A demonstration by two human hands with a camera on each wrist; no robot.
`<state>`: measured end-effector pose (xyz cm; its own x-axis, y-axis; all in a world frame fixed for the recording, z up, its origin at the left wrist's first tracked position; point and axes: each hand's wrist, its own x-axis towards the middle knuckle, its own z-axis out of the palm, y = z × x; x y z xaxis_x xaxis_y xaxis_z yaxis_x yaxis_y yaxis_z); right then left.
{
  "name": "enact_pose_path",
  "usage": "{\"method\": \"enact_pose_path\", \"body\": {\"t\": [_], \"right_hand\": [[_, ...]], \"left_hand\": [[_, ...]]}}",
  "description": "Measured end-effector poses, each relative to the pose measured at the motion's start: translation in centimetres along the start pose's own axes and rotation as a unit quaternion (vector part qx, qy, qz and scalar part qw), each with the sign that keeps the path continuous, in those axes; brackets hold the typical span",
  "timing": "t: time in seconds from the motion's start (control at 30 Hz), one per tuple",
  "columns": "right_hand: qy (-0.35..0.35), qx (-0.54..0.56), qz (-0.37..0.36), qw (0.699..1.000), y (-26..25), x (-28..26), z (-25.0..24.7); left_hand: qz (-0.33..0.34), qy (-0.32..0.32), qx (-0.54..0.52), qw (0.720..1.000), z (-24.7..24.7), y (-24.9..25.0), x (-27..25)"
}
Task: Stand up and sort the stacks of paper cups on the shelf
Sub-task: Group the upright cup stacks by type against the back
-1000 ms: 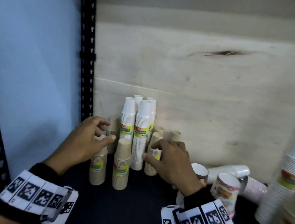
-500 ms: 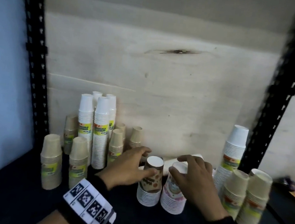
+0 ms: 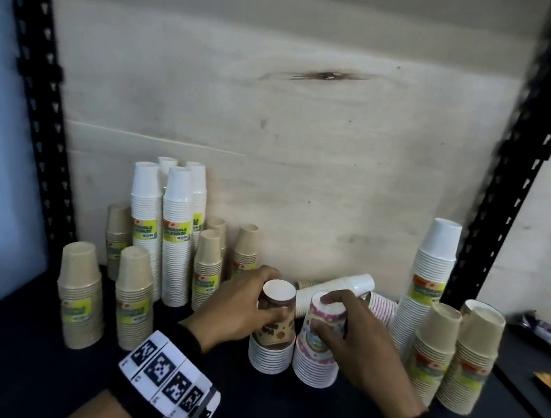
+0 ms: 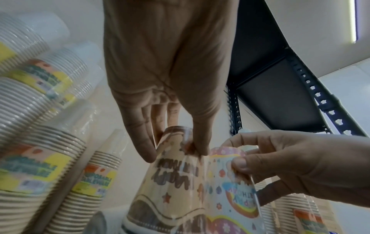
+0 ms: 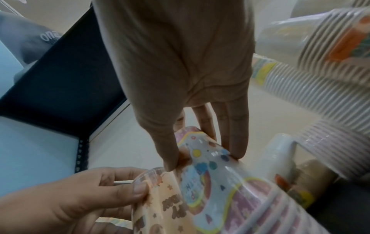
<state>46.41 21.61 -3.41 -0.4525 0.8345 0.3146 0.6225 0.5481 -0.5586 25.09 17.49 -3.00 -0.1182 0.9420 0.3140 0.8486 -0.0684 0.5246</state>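
Two printed cup stacks stand upside down side by side on the dark shelf point(image 3: 41, 381). My left hand point(image 3: 238, 311) grips the top of the brown-patterned stack point(image 3: 273, 332), thumb in front and fingers behind; the left wrist view shows that stack point(image 4: 170, 182) held the same way. My right hand point(image 3: 349, 334) grips the top of the pink-patterned stack point(image 3: 318, 347), and that stack point(image 5: 210, 171) shows close up in the right wrist view. Several tan and white stacks point(image 3: 175, 231) stand upright at the left.
A white stack point(image 3: 337, 289) and a pink-rimmed stack point(image 3: 381, 305) lie on their sides behind my hands. One tall white stack point(image 3: 428, 288) and two tan stacks point(image 3: 456, 360) stand at the right. Black shelf posts point(image 3: 506, 187) flank the plywood back.
A second ago my hands were at the tan stacks on the left. They moved right to the two printed stacks and now grip their tops more firmly.
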Motion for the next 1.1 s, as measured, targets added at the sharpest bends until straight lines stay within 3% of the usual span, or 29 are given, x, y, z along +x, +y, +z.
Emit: {"method": "enact_pose_path", "body": {"t": [0.6, 1.1], "right_hand": [[-0.079, 0.057, -0.131, 0.987, -11.1, 1.5, 8.8], [-0.091, 0.072, -0.15, 0.982, -12.2, 1.5, 10.6]], "left_hand": [[-0.14, 0.107, -0.024, 0.984, -10.2, -8.5, -11.0], [-0.163, 0.097, -0.006, 0.982, -10.9, -9.9, -13.0]]}}
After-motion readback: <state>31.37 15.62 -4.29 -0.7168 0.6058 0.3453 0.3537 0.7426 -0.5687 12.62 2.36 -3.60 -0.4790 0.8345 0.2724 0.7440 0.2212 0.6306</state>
